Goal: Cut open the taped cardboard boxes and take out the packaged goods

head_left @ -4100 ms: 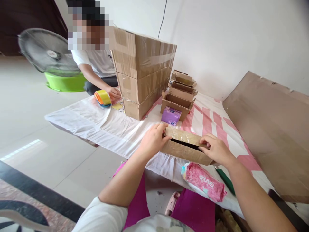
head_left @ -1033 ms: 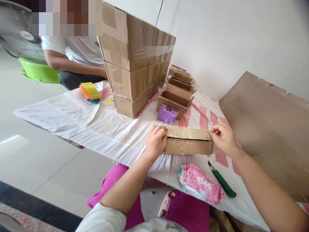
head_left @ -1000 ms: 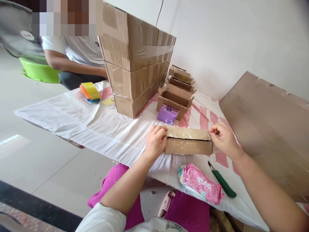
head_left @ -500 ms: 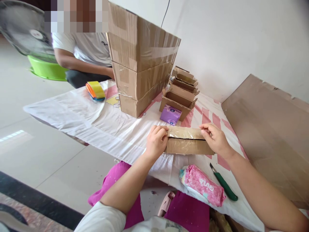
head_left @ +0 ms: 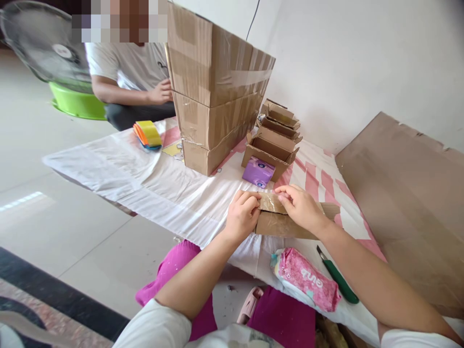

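Observation:
A small cardboard box (head_left: 282, 225) lies near the table's front edge, with shiny clear tape along its upper flap. My left hand (head_left: 243, 212) is closed on the box's left end, fingers curled over the flap's corner. Thumb and fingers of my right hand (head_left: 299, 205) pinch the taped flap near the middle, and a dark gap shows under that flap. To the right of my right hand, the box's far end (head_left: 331, 209) sticks out. Close behind the box lies a purple packet (head_left: 258, 172), against an open carton (head_left: 270, 149).
Tall stacked cartons (head_left: 197, 116) stand at the left back. A pink wipes packet (head_left: 308, 280) and a green-handled knife (head_left: 339, 278) lie at front right. Brown cardboard (head_left: 402, 203) leans at right. Beyond are coloured strips (head_left: 148, 134), a seated person (head_left: 126, 72) and a fan (head_left: 43, 43).
My right hand has moved left along the flap from the box's right end to its middle. The other person's hand has come up beside the stacked cartons. The view has shifted slightly.

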The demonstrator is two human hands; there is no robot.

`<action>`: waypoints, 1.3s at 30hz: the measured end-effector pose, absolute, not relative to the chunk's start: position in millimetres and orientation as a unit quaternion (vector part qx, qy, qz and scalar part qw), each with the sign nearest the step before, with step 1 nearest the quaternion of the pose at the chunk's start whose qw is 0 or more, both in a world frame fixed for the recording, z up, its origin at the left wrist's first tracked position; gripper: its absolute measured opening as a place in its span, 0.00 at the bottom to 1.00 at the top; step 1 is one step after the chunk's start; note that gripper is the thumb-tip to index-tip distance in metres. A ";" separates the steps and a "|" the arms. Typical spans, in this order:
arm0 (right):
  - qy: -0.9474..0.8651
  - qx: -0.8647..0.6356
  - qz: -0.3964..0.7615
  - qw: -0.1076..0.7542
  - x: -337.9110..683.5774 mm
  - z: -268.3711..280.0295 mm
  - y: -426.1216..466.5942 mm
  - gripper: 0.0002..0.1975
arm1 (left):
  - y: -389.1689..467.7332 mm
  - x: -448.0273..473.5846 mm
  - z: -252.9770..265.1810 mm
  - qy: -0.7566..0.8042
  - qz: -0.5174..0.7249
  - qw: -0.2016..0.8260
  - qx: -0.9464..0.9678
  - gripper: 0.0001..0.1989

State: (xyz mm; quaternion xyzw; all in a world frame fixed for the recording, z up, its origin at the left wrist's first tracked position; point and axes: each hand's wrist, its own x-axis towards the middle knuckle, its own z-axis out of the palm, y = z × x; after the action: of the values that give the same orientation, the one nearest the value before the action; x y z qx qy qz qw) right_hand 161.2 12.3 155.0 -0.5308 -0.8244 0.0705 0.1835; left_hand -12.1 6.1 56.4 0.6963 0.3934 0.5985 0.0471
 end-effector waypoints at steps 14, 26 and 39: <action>-0.872 -0.424 0.035 0.242 159.9 134.9 35.7 0.07 | 2.7 -13.2 59.9 0.390 0.592 0.047 0.704 0.12; -0.887 -0.362 0.102 0.268 173.6 137.4 23.6 0.10 | -2.0 -8.9 64.5 0.372 0.599 0.043 0.708 0.13; -0.931 -0.306 0.084 0.179 185.2 155.3 8.5 0.12 | -1.6 -5.8 59.5 0.352 0.602 0.058 0.714 0.12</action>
State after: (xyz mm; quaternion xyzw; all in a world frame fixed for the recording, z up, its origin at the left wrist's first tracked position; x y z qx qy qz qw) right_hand 185.2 8.5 155.3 -0.3064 -0.9311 0.0837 0.1792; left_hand -5.8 -1.6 59.5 0.7143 0.3525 0.6018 0.0579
